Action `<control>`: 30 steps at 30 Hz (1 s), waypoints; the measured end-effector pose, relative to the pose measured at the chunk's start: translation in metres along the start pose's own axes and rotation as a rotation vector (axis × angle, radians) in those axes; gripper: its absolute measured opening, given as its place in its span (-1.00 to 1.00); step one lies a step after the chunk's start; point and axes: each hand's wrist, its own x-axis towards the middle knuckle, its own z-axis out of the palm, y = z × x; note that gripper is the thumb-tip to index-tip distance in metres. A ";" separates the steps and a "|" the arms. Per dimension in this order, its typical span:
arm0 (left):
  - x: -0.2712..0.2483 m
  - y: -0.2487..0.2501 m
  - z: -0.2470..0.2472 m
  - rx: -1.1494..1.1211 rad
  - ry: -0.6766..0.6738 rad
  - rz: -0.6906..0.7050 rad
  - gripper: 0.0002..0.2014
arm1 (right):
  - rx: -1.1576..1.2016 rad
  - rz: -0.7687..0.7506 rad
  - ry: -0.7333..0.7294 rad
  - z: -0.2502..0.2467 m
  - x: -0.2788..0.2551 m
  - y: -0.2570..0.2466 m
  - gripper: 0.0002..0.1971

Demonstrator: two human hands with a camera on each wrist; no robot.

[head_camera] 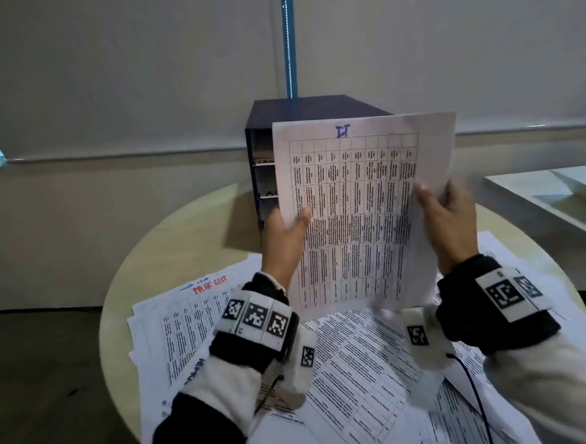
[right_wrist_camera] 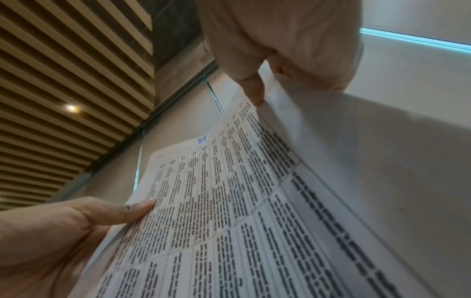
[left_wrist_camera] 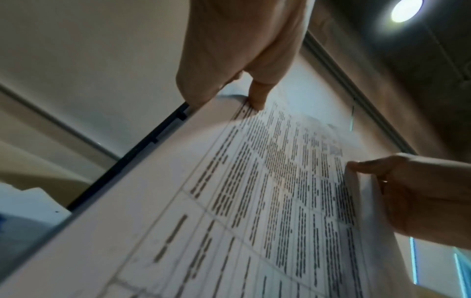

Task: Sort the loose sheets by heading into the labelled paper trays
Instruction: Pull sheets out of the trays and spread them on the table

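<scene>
I hold a printed table sheet (head_camera: 356, 214) upright in front of me; a blue handwritten heading sits at its top. My left hand (head_camera: 285, 236) pinches its left edge, thumb on the printed face. My right hand (head_camera: 447, 219) pinches the right edge, which curls round the fingers. Behind the sheet stands the dark tray cabinet (head_camera: 264, 165), most of its shelves hidden by the paper. The left wrist view shows the sheet (left_wrist_camera: 267, 191) with my left thumb on it; the right wrist view shows the same sheet (right_wrist_camera: 229, 201) from the other side.
Several loose printed sheets (head_camera: 359, 372) lie spread over the round pale table (head_camera: 189, 235), one at the left with a red heading (head_camera: 209, 284). A white table (head_camera: 557, 198) stands at the right. A blue pole (head_camera: 288, 40) rises behind the cabinet.
</scene>
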 end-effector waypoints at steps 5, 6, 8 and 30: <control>0.013 -0.004 0.018 0.032 0.006 -0.082 -0.65 | -0.201 0.007 0.090 -0.006 0.017 -0.002 -0.71; 0.016 -0.007 0.020 0.033 -0.018 -0.129 -0.64 | -0.248 0.037 0.070 -0.009 0.020 0.001 -0.71; 0.022 -0.023 0.022 0.059 -0.092 -0.257 -0.60 | -0.381 0.135 -0.036 -0.014 0.020 0.007 -0.65; 0.055 -0.084 -0.020 0.047 -0.084 -0.679 -0.71 | -0.581 0.732 -0.812 -0.005 0.012 0.066 -0.66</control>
